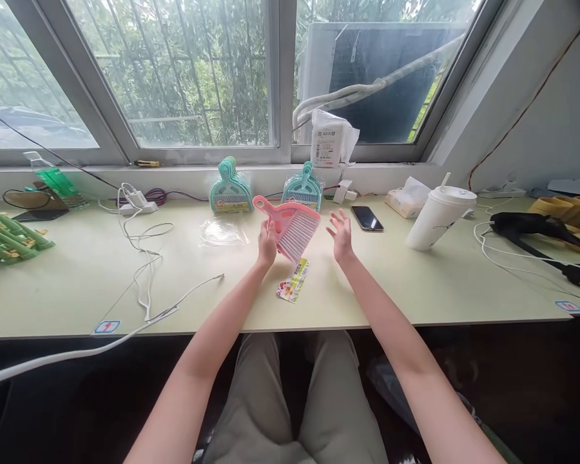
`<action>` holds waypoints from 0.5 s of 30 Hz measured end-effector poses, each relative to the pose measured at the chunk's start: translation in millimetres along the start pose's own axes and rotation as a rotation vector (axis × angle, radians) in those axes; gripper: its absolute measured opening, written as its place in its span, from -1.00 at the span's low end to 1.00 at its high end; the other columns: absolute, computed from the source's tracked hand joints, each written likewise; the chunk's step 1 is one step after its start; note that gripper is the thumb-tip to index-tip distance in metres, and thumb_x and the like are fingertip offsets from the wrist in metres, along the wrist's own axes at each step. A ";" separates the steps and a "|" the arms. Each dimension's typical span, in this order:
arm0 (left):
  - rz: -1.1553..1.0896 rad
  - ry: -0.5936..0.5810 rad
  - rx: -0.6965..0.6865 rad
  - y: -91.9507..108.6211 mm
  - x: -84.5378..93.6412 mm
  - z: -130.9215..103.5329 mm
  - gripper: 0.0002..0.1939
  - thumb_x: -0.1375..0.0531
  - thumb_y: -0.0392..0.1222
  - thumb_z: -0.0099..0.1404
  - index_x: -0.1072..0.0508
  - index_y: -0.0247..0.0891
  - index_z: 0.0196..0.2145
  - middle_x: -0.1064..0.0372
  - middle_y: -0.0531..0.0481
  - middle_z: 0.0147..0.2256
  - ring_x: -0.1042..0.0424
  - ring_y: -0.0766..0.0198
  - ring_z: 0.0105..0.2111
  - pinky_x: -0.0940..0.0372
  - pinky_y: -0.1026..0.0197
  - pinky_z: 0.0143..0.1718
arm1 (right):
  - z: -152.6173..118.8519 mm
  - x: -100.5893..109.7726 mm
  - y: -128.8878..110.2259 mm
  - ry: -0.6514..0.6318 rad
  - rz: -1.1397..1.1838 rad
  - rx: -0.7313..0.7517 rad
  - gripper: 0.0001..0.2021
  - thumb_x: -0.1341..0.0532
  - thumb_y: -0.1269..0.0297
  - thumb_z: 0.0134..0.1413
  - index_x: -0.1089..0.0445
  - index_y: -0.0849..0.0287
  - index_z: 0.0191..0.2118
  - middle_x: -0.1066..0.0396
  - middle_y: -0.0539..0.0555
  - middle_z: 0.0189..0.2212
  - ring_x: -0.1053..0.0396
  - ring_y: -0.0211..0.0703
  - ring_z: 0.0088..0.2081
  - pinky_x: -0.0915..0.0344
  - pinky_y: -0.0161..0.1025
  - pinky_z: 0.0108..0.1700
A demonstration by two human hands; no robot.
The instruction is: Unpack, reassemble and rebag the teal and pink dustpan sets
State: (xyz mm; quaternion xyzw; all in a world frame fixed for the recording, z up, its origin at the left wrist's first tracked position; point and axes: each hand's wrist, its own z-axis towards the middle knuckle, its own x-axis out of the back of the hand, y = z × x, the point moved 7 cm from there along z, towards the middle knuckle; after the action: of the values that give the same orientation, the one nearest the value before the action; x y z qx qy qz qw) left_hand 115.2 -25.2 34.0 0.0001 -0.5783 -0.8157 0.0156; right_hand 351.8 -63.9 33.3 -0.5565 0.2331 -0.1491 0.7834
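My left hand [267, 245] grips a pink dustpan and brush set [294, 225] by its left side, tilted above the table. The set's round handle end points up and left, and the pale bristles face me. To the right of it, my right hand [341, 237] is raised with its fingers apart and holds nothing. A colourful printed card [293, 281] lies just below the set. Behind stand green dustpan sets, one group [231, 188] at the left and another [303, 185] partly hidden by the pink set. Clear plastic wrapping [222, 232] lies left of my left hand.
White cables and a power strip [138, 205] spread over the table's left part, beside green packages [9, 238]. Toward the right are a phone [367, 218], a tissue pack [408, 197], a white cup with a straw [439, 218] and a black strap-like item [526, 235].
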 end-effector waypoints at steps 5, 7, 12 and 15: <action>0.175 0.114 -0.143 22.9 7.1 -12.5 -0.53 0.10 0.13 0.43 -0.29 -0.24 0.07 -0.33 0.03 -0.48 -0.35 0.25 -0.47 -0.21 0.22 -0.35 | -27.4 -60.6 -41.7 -0.235 -0.485 0.450 -0.73 -0.10 0.10 0.20 -0.41 0.08 -0.10 -0.37 0.16 -0.05 -0.25 0.00 0.06 -0.21 -0.04 0.12; 0.226 0.075 -0.198 31.2 4.3 -18.1 -0.53 0.08 0.11 0.43 -0.26 -0.21 0.13 -0.29 0.07 -0.55 -0.32 0.24 -0.53 -0.18 0.22 -0.39 | -42.1 -92.7 -46.7 -0.297 -0.612 0.543 -0.71 -0.15 0.09 0.17 -0.38 0.07 -0.05 -0.31 0.19 -0.01 -0.20 0.05 0.09 -0.18 -0.03 0.15; 0.225 0.067 -0.235 39.3 11.8 -15.8 -0.52 0.10 0.08 0.44 -0.23 -0.20 0.16 -0.31 0.05 -0.56 -0.33 0.23 -0.53 -0.16 0.24 -0.42 | -38.7 -131.8 -48.8 -0.316 -0.754 0.524 -0.79 -0.13 0.16 0.16 -0.33 0.13 -0.15 -0.24 0.21 -0.07 -0.22 0.07 -0.01 -0.24 -0.05 0.00; 0.274 0.018 -0.214 36.7 13.1 -7.5 -0.52 0.15 0.07 0.45 -0.21 -0.18 0.17 -0.33 0.05 -0.53 -0.33 0.24 -0.53 -0.15 0.25 -0.43 | -22.6 -135.1 -56.2 -0.396 -0.816 0.553 -0.83 -0.20 0.19 0.06 -0.32 0.14 -0.26 -0.22 0.15 -0.14 -0.26 -0.01 -0.15 -0.25 -0.15 -0.16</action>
State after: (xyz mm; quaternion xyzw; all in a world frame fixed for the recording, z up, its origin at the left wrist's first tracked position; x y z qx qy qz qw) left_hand 103.2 -44.7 66.4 -0.0731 -0.4826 -0.8627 0.1320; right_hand 226.8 -34.3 107.1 -0.3922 -0.2027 -0.3896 0.8083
